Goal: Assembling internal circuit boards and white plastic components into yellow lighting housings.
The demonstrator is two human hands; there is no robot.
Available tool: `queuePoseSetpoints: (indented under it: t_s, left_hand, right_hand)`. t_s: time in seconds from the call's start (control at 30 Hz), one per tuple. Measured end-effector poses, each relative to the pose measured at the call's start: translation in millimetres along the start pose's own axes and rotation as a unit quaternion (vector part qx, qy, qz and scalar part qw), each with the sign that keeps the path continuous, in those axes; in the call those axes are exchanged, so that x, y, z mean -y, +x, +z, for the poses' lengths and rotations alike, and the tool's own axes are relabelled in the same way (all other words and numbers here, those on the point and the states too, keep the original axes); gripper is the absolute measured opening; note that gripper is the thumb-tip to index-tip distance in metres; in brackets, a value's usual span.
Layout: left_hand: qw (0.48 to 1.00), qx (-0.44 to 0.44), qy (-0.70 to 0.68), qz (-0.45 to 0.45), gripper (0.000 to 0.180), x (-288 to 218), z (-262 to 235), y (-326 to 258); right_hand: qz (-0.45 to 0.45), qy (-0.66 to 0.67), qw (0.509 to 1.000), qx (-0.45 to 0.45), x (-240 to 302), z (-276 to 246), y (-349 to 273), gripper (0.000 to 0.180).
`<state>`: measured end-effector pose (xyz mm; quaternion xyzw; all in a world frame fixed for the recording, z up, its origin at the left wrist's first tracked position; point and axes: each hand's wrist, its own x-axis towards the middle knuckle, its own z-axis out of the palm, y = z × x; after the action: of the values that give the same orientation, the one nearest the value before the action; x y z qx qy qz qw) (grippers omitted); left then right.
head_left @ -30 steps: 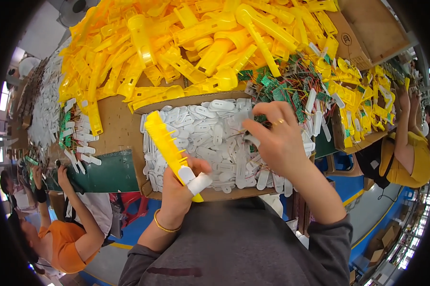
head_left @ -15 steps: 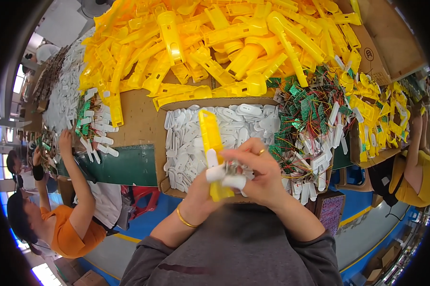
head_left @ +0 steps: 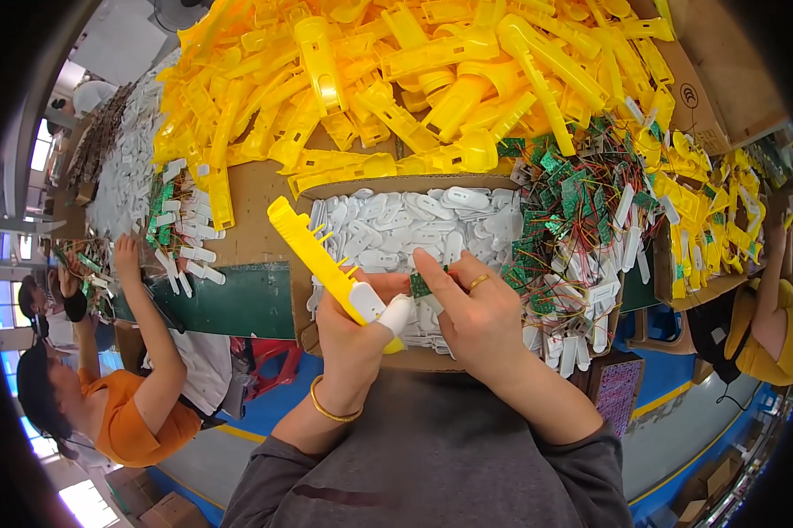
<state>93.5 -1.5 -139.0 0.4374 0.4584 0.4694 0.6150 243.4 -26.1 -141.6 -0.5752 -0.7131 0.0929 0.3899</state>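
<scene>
My left hand (head_left: 345, 339) is closed around a long yellow plastic housing (head_left: 306, 248), which tilts up and to the left with thin prongs along one side. A white oval cover (head_left: 366, 301) sits on the housing beside my thumb, which wears a white finger cover (head_left: 399, 315). Between the fingertips of my right hand (head_left: 482, 319) is a small green circuit board (head_left: 419, 285), and the left fingertips reach its other edge. Both hands are above a cardboard box (head_left: 301, 327) full of white oval covers (head_left: 414, 211).
A large heap of yellow housings (head_left: 326, 79) lies beyond the box. Right of it are wired green circuit boards (head_left: 572, 194) and a carton of yellow parts (head_left: 704, 286). More white pieces (head_left: 124, 194) lie far left. Co-workers (head_left: 132, 414) are on both sides.
The yellow housing has swung its far end to the left. My right hand has drawn slightly away from the housing, and the green circuit board now shows at its fingertips.
</scene>
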Motion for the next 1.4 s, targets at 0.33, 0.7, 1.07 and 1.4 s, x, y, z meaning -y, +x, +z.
queuePoseSetpoints:
  t_s: [0.33, 0.7, 1.07, 1.4]
  left_hand:
    - [0.956, 0.110, -0.245, -0.119, 0.035, 7.2, -16.3, 12.0]
    - [0.931, 0.150, -0.223, -0.245, 0.062, 10.9, -8.4, 5.9]
    - [0.983, 0.139, -0.050, -0.109, 0.037, 19.0, 6.7, 6.6]
    - [0.959, 0.244, -0.102, -0.107, 0.049, -1.4, 14.7, 0.4]
  right_hand:
    - [0.028, 0.163, 0.986, 0.011, 0.4, -17.2, 4.4, 0.035]
    - [-0.019, 0.117, 0.992, -0.036, 5.3, -6.9, 13.0, 0.035]
    - [-0.035, 0.139, 0.989, 0.027, -23.1, -1.7, 4.2, 0.032]
    - [0.128, 0.342, 0.923, -0.119, -22.8, -23.3, 4.5, 0.033]
